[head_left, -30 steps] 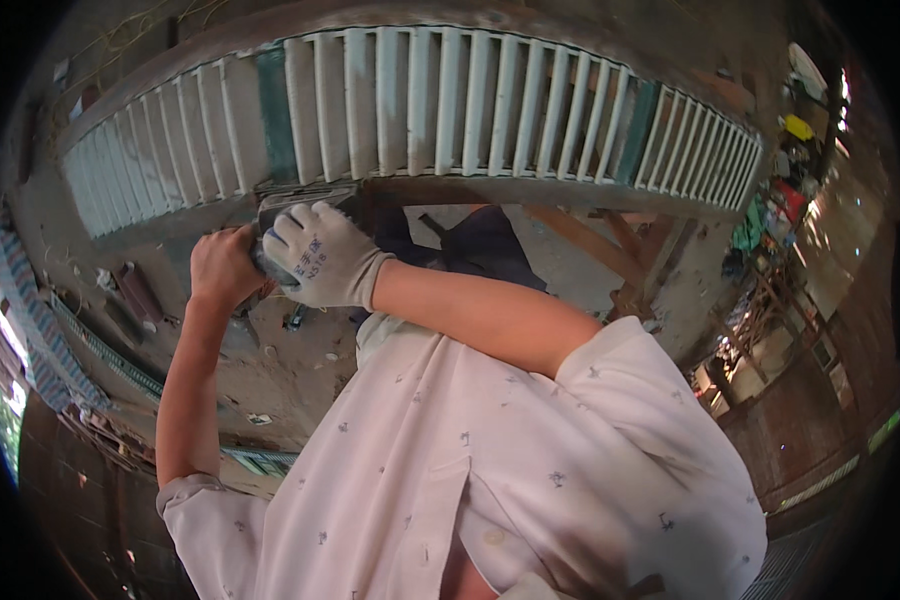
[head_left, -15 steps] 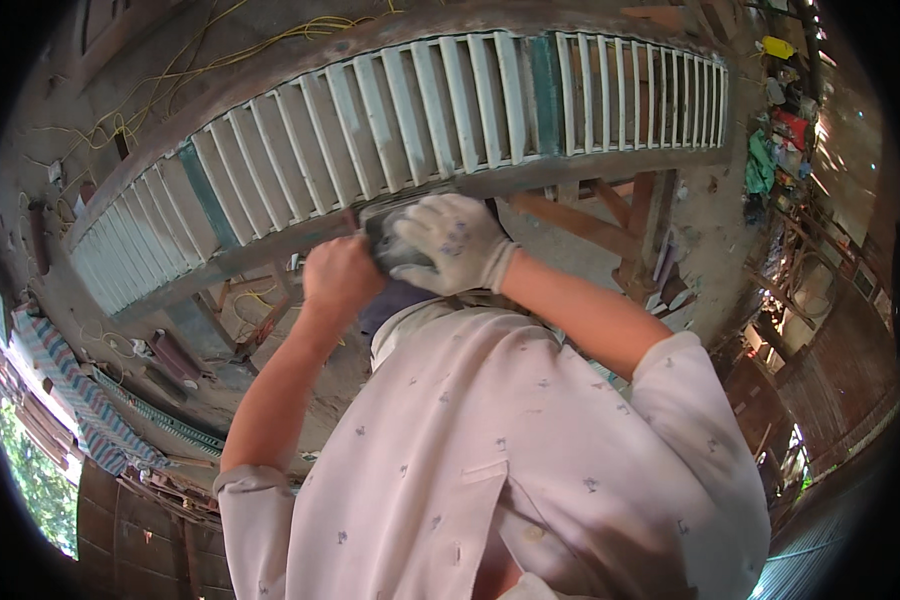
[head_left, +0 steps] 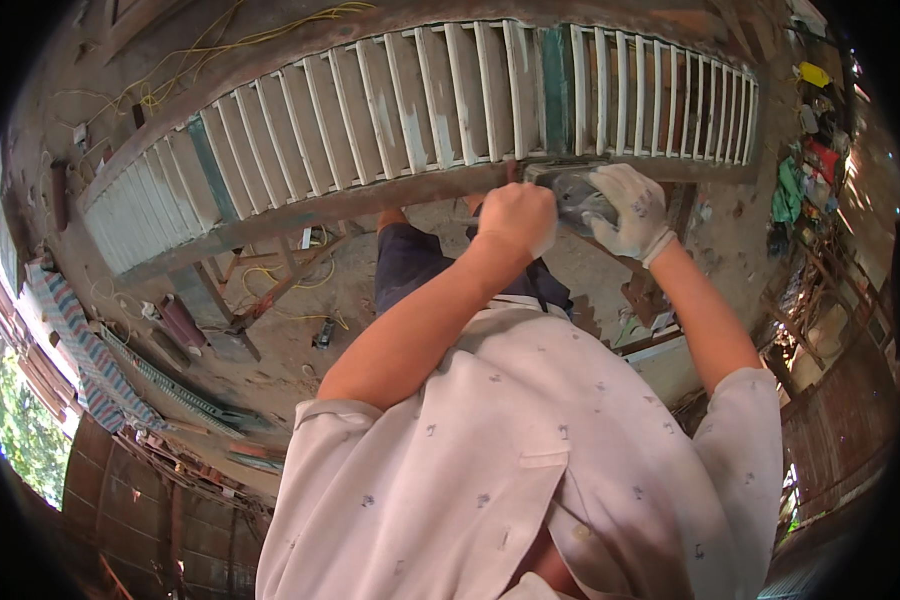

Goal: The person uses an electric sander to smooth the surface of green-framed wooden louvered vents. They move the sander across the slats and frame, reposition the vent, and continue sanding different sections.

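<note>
A long louvred wooden shutter (head_left: 370,195) stretches across the view, with pale slats, green crosspieces and a worn brown frame. At the frame's near rail, right of centre, is a boxy dark grey sander-like tool (head_left: 573,192); its exact kind is partly hidden by my hands. My left hand (head_left: 520,215), bare, is closed in a fist at the tool's left end, where a reddish-brown stub shows above the fingers. My right hand (head_left: 630,208), in a whitish work glove, grips the tool's right side, thumb apart from the fingers. The tool's underside is hidden.
Wooden trestle legs (head_left: 290,268) stand under the shutter. Yellow cord (head_left: 185,75) lies on the dirt floor beyond it. A green bag (head_left: 788,190) and clutter lie at the right. A striped sheet (head_left: 90,350) hangs at the left, near a green slatted strip (head_left: 165,380).
Both hands and the tool have moved right along the near rail, from about the middle to near the right green crosspiece. Both hands still hold the tool.
</note>
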A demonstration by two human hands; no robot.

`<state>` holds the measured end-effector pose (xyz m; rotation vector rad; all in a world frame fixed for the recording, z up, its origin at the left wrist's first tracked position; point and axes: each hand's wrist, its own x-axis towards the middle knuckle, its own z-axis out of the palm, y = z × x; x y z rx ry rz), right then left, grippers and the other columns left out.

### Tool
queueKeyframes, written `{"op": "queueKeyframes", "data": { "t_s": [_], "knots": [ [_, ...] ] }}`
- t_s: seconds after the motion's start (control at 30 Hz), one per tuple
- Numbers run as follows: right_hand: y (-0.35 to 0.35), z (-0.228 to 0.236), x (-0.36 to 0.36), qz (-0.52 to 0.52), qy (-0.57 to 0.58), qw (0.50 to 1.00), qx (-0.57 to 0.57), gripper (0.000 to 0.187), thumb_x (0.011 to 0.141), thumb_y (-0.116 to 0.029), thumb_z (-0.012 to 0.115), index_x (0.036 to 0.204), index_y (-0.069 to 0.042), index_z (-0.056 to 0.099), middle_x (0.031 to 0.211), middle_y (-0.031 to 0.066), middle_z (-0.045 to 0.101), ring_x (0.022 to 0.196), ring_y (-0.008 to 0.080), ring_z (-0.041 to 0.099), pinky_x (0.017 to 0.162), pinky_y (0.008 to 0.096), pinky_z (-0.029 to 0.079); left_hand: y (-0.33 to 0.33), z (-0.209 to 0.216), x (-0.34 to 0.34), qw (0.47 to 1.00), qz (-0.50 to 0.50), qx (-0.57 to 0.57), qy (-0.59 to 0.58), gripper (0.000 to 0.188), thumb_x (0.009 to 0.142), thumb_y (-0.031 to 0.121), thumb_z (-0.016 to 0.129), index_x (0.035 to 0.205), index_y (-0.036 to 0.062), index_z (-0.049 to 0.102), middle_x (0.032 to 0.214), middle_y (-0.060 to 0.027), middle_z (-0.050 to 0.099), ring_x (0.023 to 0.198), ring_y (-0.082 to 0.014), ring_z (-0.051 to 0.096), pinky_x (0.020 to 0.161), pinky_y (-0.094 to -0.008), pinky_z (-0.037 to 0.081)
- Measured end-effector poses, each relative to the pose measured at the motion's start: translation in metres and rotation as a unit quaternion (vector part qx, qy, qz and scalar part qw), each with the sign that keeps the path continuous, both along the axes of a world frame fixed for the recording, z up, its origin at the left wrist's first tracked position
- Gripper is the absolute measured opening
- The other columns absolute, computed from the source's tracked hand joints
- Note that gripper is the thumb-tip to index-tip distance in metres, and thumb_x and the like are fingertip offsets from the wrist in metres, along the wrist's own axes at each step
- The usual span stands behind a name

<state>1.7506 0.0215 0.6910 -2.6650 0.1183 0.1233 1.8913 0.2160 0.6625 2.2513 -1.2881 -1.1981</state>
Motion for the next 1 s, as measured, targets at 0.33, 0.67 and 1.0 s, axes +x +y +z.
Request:
{"op": "queueKeyframes", "data": {
  "t_s": [0.33, 0.67, 1.0],
  "knots": [
    [0.2, -0.018, 0.127, -0.035, -0.008, 0.998, 0.059, 0.055, 0.085, -0.067, 0.069, 0.099, -0.014, 0.073, 0.094, 0.0084, 0.071, 0.093, 0.0279, 0.07, 0.079, 0.0452, 0.057, 0.193, 0.009, 0.117, 0.99, 0.014, 0.102, -0.1, 0.016, 0.08, 0.02, 0.074, 0.09, 0.0092, 0.079, 0.086, -0.0215, 0.078, 0.087, -0.0421, 0.078, 0.082, -0.0534, 0.063],
    [0.217, -0.02, 0.122, -0.098, -0.042, 0.991, 0.079, 0.052, 0.089, -0.064, 0.07, 0.098, -0.013, 0.071, 0.098, 0.0087, 0.069, 0.096, 0.0298, 0.068, 0.083, 0.0476, 0.054, 0.188, 0.015, 0.139, 0.981, -0.07, 0.15, -0.098, 0.021, 0.081, 0.024, 0.073, 0.094, 0.0086, 0.081, 0.091, -0.0223, 0.079, 0.089, -0.0407, 0.079, 0.083, -0.0507, 0.064],
    [0.058, -0.042, -0.027, -0.128, -0.084, 0.988, 0.027, 0.057, 0.087, -0.044, 0.079, 0.129, -0.007, 0.069, 0.125, 0.0195, 0.071, 0.116, 0.0406, 0.067, 0.097, 0.0537, 0.052, 0.022, -0.011, 0.019, 0.97, -0.19, 0.061, -0.14, 0.013, 0.082, 0.016, 0.074, 0.089, 0.0127, 0.085, 0.092, -0.0119, 0.083, 0.088, -0.0281, 0.083, 0.075, -0.0417, 0.067]
  ]
}}
